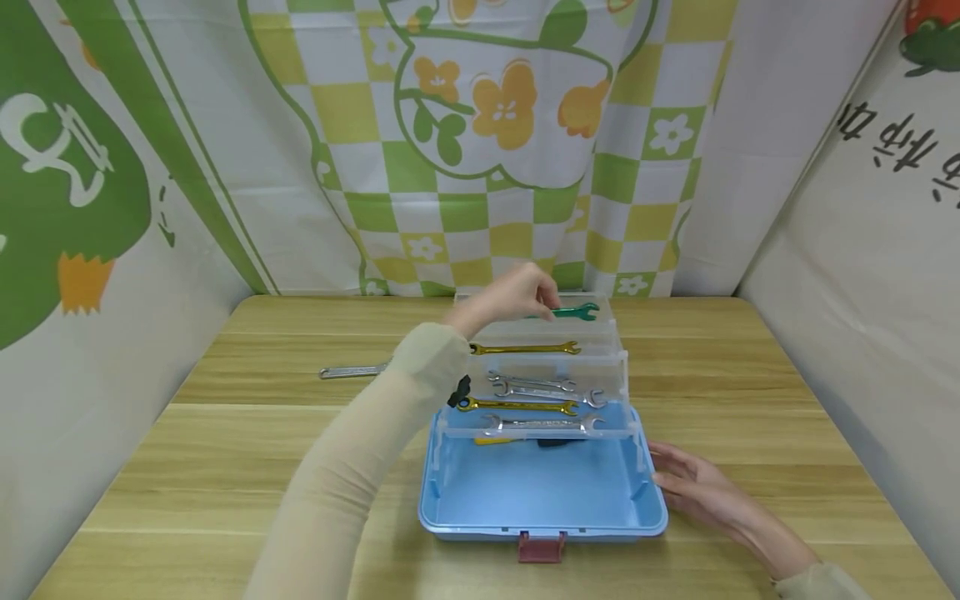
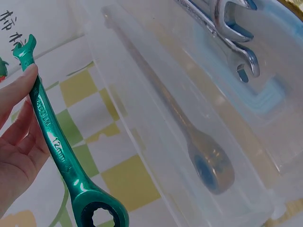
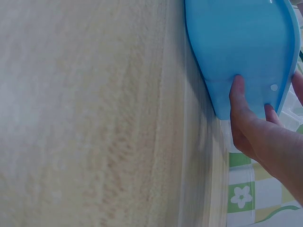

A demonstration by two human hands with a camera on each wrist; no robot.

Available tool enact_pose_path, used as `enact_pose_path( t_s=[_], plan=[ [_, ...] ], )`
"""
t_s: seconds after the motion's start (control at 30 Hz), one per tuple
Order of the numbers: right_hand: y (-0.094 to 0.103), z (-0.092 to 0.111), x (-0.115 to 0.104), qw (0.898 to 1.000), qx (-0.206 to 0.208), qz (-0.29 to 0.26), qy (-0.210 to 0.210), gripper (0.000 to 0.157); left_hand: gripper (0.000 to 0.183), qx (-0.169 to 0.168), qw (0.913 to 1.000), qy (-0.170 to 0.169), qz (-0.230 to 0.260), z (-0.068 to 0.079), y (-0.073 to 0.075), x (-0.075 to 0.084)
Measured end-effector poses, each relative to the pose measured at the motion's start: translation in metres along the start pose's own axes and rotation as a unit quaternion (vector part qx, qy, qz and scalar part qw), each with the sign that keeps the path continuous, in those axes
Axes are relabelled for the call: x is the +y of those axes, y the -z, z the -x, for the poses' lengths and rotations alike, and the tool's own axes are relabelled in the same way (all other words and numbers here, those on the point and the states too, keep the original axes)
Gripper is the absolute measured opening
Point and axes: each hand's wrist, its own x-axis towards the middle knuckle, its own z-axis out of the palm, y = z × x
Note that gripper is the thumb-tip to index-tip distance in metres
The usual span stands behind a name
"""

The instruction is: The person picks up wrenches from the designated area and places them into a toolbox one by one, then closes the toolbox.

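My left hand (image 1: pixel 521 293) pinches a green combination wrench (image 1: pixel 577 312) over the rearmost clear tray (image 1: pixel 611 333). In the left wrist view the wrench (image 2: pixel 53 135) is marked 12mm, with an open jaw at one end and a ring at the other; thumb and fingers grip it near the open jaw. The blue toolbox (image 1: pixel 540 504) stands open, its clear trays fanned out backward. On its right side wall, my right hand (image 1: pixel 701 492) rests with extended fingers against the plastic. A gold wrench (image 1: pixel 525 348) lies in a tray just below the left hand.
Silver wrenches (image 1: pixel 551 393) and another gold wrench (image 1: pixel 517 406) lie in the nearer trays. Yellow-and-black tools (image 1: pixel 555 442) show partly beneath the front tray. A silver wrench (image 1: pixel 352 371) is on the wooden table left of the box, partly behind the left sleeve.
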Motion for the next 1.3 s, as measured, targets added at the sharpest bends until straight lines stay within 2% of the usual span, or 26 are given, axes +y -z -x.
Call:
enact_pose_path(
  t_s=[0.27, 0.63, 0.97, 1.3],
  plan=[
    [-0.001, 0.000, 0.001, 1.000, 0.003, 0.004, 0.002, 0.069, 0.010, -0.015, 0.9991, -0.001, -0.039, -0.014, -0.010, 0.000],
    [-0.002, 0.002, -0.001, 1.000, 0.008, 0.007, -0.003, 0.068, 0.012, -0.041, 0.9972, 0.012, -0.061, -0.028, -0.023, 0.002],
    [-0.002, 0.001, -0.001, 1.000, 0.009, 0.005, -0.004, 0.070, 0.014, -0.071, 0.9934, 0.035, -0.083, -0.033, -0.030, 0.005],
    [-0.001, 0.000, 0.000, 1.000, 0.014, 0.011, -0.008, 0.071, 0.012, -0.089, 0.9882, 0.042, -0.117, -0.038, -0.036, 0.005]
  ],
)
